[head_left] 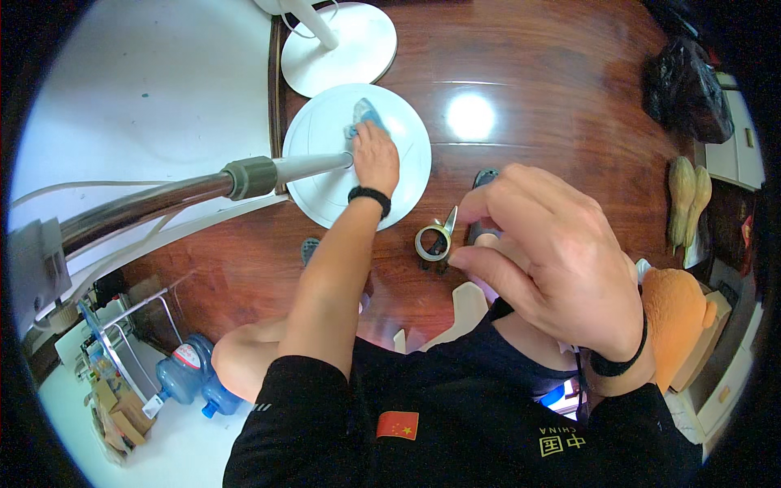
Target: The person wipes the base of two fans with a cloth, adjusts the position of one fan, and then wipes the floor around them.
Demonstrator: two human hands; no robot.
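Note:
My left hand (376, 156) presses a light blue-grey cloth (365, 113) against a round white fan base (407, 183), its fingers over the cloth's near end. From that base a white pole (313, 166) rises toward the left, just beside my left hand. My right hand (561, 252) is raised close to the view, fingers bent. Thumb and forefinger stand apart, with nothing seen between them. Beyond its fingertips, a roll of tape (420, 244) is on the floor with scissors (451, 221) at it, blades pointing up and part of the handles dark.
A second white round base (366, 49) stands behind the first, by the wall. To the left are blue water bottles (181, 374) and a metal rack (134, 305). On the right lie tan gourds (682, 199), a black plastic bag (687, 89) and an orange cushion-like thing (674, 317).

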